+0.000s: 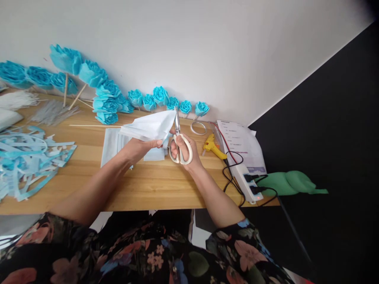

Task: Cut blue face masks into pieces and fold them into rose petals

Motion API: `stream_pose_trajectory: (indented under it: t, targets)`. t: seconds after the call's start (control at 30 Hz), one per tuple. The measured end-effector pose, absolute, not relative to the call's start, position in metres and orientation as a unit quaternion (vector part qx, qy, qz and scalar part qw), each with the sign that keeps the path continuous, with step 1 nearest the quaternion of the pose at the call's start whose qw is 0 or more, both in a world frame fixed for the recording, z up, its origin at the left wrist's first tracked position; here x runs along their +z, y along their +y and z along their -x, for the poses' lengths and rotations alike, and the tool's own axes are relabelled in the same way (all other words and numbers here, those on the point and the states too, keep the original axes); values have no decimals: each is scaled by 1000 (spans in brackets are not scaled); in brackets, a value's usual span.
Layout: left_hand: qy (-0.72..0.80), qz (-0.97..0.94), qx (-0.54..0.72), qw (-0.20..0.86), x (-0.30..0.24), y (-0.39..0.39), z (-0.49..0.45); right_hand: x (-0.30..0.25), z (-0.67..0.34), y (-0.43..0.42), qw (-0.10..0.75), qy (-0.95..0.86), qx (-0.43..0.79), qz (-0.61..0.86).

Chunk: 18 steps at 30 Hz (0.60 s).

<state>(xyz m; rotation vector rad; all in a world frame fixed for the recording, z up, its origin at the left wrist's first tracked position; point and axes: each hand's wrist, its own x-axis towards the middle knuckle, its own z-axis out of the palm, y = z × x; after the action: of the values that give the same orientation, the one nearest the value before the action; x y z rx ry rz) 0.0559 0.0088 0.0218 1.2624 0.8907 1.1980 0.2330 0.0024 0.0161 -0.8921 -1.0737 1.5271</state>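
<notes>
My left hand (143,149) grips a white, fabric-like sheet (152,123) that fans out above the wooden table. In my right hand (189,152) is a pair of scissors (177,120) with cream handles, thumb and fingers through the loops. The scissor blades point away from me and stand at the right edge of the sheet; whether they are parted is hard to see. Beneath my hands lie several pale blue and white flat pieces, which look like face masks (111,142), partly hidden by the left forearm.
Blue paper-like flowers (106,98) on sticks line the wall. Cut blue and white strips (32,157) are heaped at left. Rightward are a tape roll (198,127), a yellow glue gun (213,147), a corded power strip (247,183), a printed bag (242,144) and a green bundle (291,182).
</notes>
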Motion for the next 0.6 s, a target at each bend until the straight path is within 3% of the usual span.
stream_pose_trajectory:
  t: [0.17,0.4,0.6]
  targets:
    - [491,-454,541,511,11,12,-56,18,-233,1,512,-444,637,369]
    - [452,-392,607,523,14,18,-57,17,-231,0,503,-453,636,370]
    - [454,-468,575,494,9,17,-53,22,-232,-2,510,-447,626,385]
